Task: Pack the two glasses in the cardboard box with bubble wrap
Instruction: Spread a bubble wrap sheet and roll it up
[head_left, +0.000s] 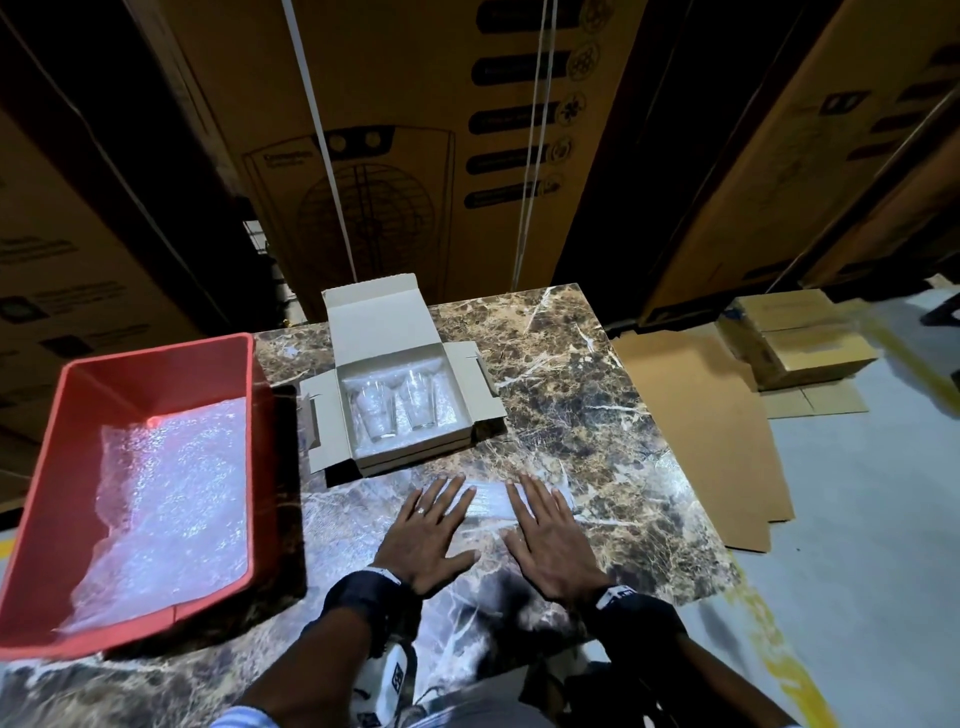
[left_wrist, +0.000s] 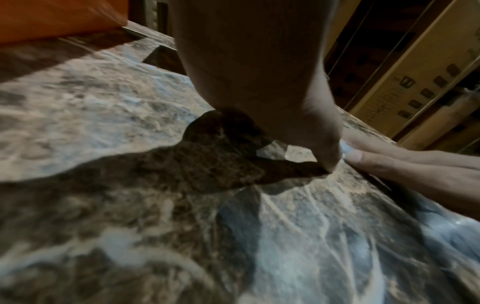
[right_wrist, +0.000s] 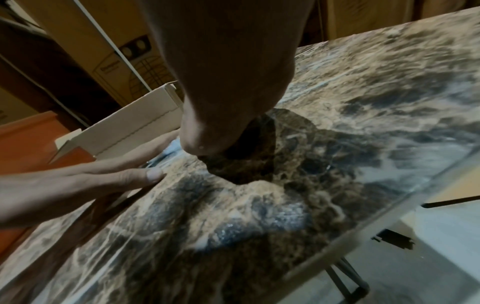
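Note:
An open white cardboard box (head_left: 457, 384) stands on the marble table (head_left: 597, 395), its lid raised at the back. Two clear glasses, the left glass (head_left: 375, 410) and the right glass (head_left: 418, 399), lie side by side inside on bubble wrap. In front of the box my left hand (head_left: 431, 525) and right hand (head_left: 545, 530) rest flat, fingers straight and spread. Their fingertips lie on a thin clear sheet (head_left: 491, 501) on the tabletop. In the left wrist view my left hand (left_wrist: 272, 102) presses down beside the other hand's fingers (left_wrist: 389, 158). The box (right_wrist: 130, 123) shows behind my left hand (right_wrist: 78, 183) in the right wrist view.
A red plastic bin (head_left: 67, 499) holding a large piece of bubble wrap (head_left: 166, 509) sits at the table's left. Tall cardboard cartons (head_left: 415, 130) stand behind the table. Flattened cardboard (head_left: 701, 415) and small boxes (head_left: 795, 338) lie on the floor at the right.

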